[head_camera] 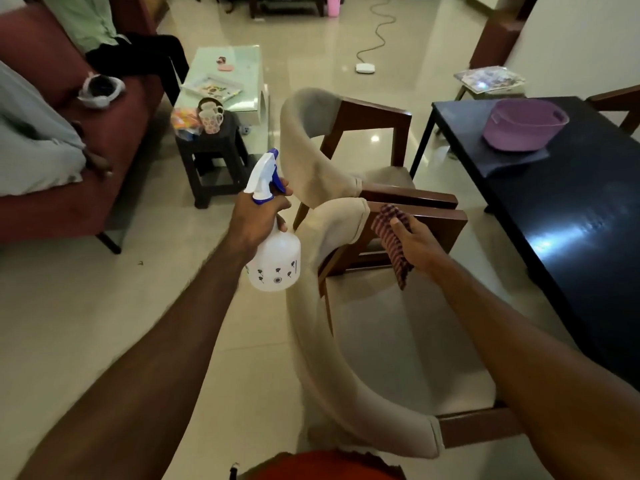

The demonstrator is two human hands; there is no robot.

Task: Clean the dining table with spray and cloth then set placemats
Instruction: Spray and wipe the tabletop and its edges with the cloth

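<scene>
While still short of the dining table [568,216], at two o'clock, long axis running away from viewer. Right hand [417,242] nearer, pinching cloth [393,244]; left hand [258,216] apart, gripping spray bottle [275,258]. Two chairs [332,216] between.

White spray bottle [275,261] upright; checked cloth [393,242] dangling.
</scene>
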